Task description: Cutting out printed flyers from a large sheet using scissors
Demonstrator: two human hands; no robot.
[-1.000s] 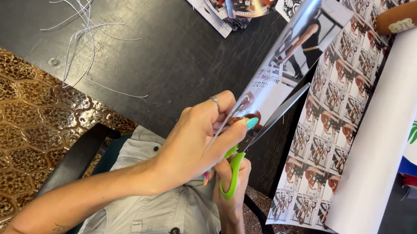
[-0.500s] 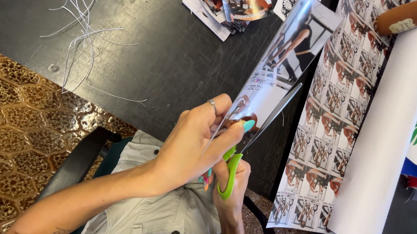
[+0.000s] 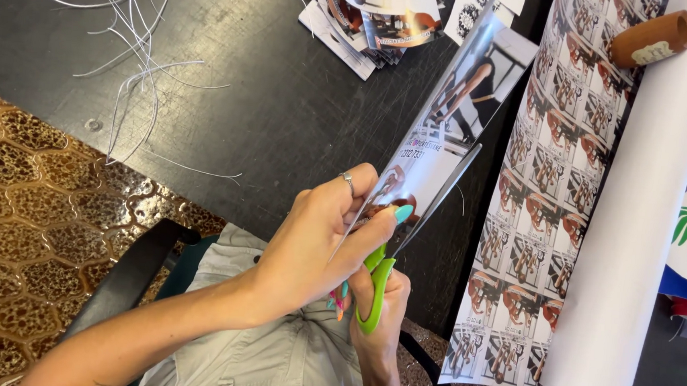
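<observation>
Above the dark table (image 3: 284, 124), the left hand (image 3: 316, 239) pinches a glossy page (image 3: 436, 135) while the right hand (image 3: 379, 316), closed around green scissors (image 3: 382, 280), is partway up the cut, trimmed slivers (image 3: 135, 57) lying nearby.

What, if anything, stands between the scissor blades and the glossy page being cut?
Nothing visible does. The right hand works the green-handled scissors, whose blades already lie against the glossy magazine page that the left hand pinches at its lower edge.
</observation>
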